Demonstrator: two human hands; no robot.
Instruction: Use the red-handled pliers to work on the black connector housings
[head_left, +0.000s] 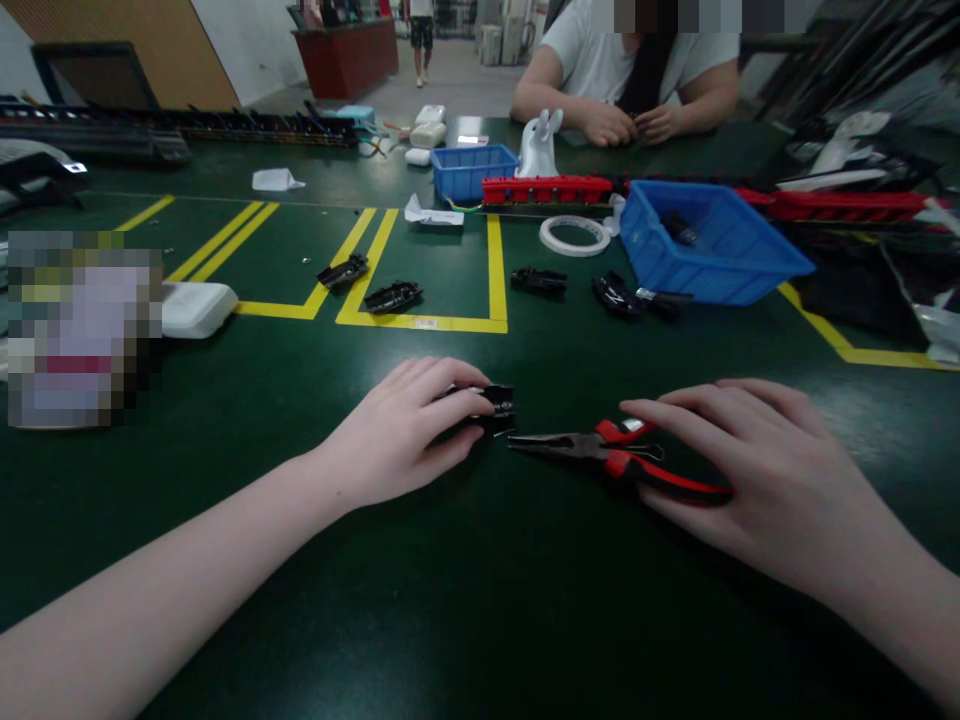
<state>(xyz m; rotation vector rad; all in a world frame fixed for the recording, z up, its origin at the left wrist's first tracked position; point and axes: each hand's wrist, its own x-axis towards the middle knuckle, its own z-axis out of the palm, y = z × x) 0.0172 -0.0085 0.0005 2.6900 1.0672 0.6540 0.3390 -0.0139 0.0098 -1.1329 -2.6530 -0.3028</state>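
My left hand (412,425) is closed over a small black plastic part (501,402) on the green table; most of the part is hidden under the fingers. In my right hand (757,470) are needle-nose pliers (574,446) with red and black handles. Their tips point left and lie just short of the black part, close to a thin bit of metal (504,433). The fingers rest around the plier handles.
Several similar black parts, one of them (394,296), lie beyond my hands near yellow tape lines. A blue bin (712,250) holds dark pieces at the right. Behind are a tape roll (574,236), a smaller blue bin (472,172) and a seated person (637,90).
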